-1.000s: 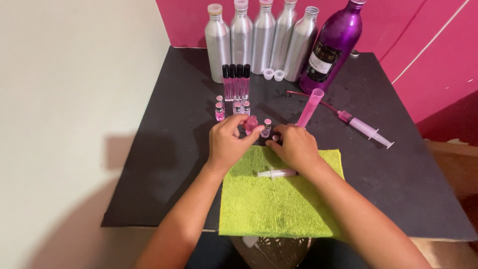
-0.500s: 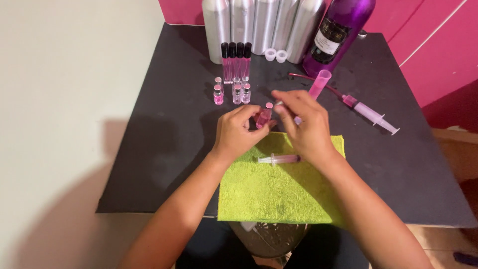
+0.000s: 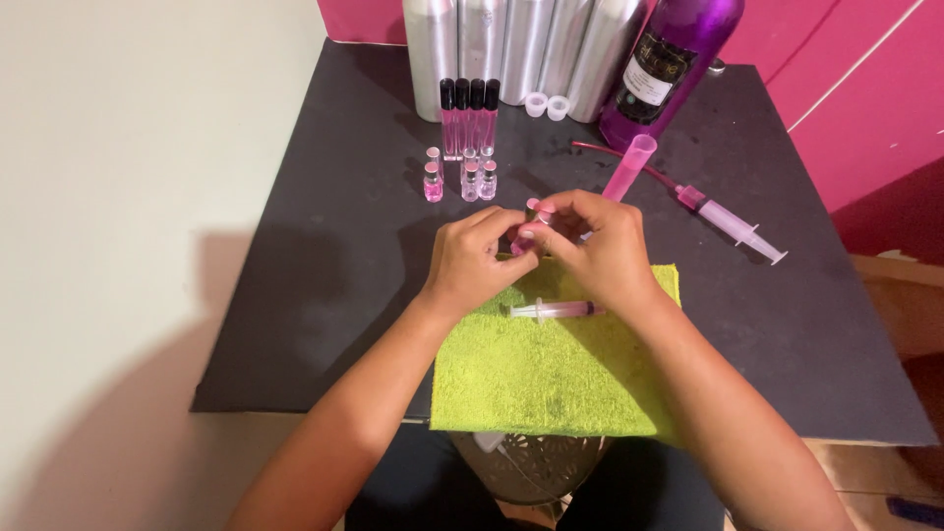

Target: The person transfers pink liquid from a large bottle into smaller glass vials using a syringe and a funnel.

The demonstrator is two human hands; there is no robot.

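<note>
hands (image 3: 482, 261) (image 3: 600, 246) lower now, closer to green cloth (image 3: 551, 379); both sets of fingers grasping small pink vial (image 3: 524, 239).

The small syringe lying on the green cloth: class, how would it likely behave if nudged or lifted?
The small syringe looks like thin clear plastic with pink liquid inside, so probably light and stiff. Its round barrel could roll, though the nubbly green cloth and its finger flange would likely stop it. Both hands, left and right, are beside it, busy with a tiny vial.

Small vials (image 3: 462, 177), tubes (image 3: 469, 118) and silver bottles (image 3: 531, 44) crowd the table's (image 3: 324, 295) back; its left side looks open.
</note>
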